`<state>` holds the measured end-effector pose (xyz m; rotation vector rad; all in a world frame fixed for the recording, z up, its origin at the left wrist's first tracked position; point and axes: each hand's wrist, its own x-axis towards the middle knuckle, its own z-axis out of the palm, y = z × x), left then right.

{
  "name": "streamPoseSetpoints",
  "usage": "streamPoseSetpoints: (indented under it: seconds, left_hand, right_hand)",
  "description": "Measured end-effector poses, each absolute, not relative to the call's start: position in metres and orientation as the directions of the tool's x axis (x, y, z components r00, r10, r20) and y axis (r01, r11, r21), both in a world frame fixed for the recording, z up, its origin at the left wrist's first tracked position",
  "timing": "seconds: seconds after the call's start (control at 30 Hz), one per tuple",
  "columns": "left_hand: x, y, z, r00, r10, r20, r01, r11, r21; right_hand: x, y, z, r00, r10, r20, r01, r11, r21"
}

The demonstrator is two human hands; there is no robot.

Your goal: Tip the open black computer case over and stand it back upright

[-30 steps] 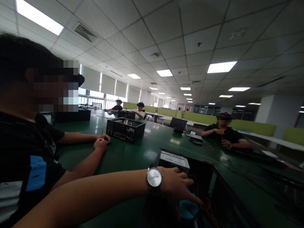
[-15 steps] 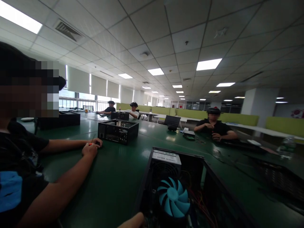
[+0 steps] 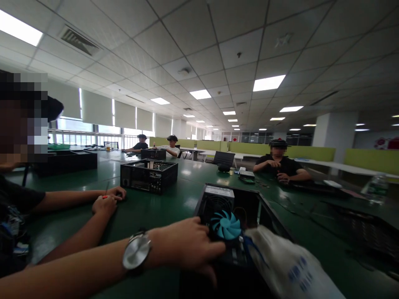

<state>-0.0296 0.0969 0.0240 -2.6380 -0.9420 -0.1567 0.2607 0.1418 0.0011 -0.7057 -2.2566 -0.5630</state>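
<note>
Head view: left hand (image 3: 187,245), watch on wrist, fingers loosely spread, gripping nothing, rests on the near-left rim of the open computer case (image 3: 268,216) on the green worktop (image 3: 162,203). Blue fan (image 3: 226,225) lies just right of the fingertips. Right hand not visible.

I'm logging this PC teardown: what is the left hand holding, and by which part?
It cannot be told: the left hand lies on the open computer case beside the blue fan, fingers spread, nothing visibly held.
</note>
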Motion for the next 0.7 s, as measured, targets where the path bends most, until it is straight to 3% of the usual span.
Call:
streamPoseSetpoints:
  seconds: [0.07,0.17,0.2,0.23,0.27,0.3,0.4,0.47,0.57,0.63,0.7]
  left_hand:
    - [-0.024,0.155,0.034,0.7,0.631,0.334,0.714,-0.611,-0.342]
    - [0.002,0.215,0.028,0.497,0.691,0.525,0.867,-0.424,-0.263]
    - [0.014,0.224,0.019,0.418,0.701,0.578,0.907,-0.362,-0.216]
    - [0.025,0.229,0.007,0.343,0.707,0.619,0.936,-0.309,-0.166]
    - [0.035,0.23,-0.008,0.283,0.71,0.644,0.955,-0.273,-0.119]
    - [0.043,0.229,-0.024,0.26,0.713,0.651,0.96,-0.266,-0.092]
    - [0.042,0.218,-0.072,0.368,0.73,0.577,0.916,-0.391,-0.089]
    - [0.026,0.209,-0.093,0.41,0.78,0.472,0.88,-0.475,0.021]
    - [0.001,0.199,-0.104,0.34,0.863,0.373,0.868,-0.441,0.23]
    - [-0.005,0.197,-0.103,0.325,0.877,0.353,0.866,-0.426,0.26]
    - [-0.003,0.197,-0.1,0.378,0.868,0.324,0.848,-0.464,0.256]
  right_hand:
    - [0.247,0.206,0.01,-0.621,0.294,0.726,0.631,0.737,0.242]
    - [0.24,0.286,-0.004,-0.638,0.218,0.739,0.67,0.629,0.393]
    - [0.244,0.304,-0.017,-0.519,0.269,0.811,0.774,0.552,0.312]
    - [0.251,0.318,-0.034,-0.34,0.346,0.875,0.873,0.463,0.156]
    - [0.26,0.328,-0.053,-0.213,0.446,0.869,0.911,0.413,0.011]
    - [0.272,0.335,-0.074,-0.202,0.557,0.806,0.904,0.422,-0.066]
    - [0.315,0.345,-0.127,-0.224,0.794,0.566,0.906,0.384,-0.179]
    - [0.343,0.345,-0.146,-0.16,0.872,0.462,0.947,0.268,-0.178]
    - [0.37,0.339,-0.152,-0.28,0.876,0.392,0.951,0.31,-0.014]
    - [0.375,0.334,-0.149,-0.364,0.856,0.366,0.926,0.375,0.043]
    - [0.373,0.33,-0.145,-0.354,0.862,0.362,0.926,0.376,0.011]
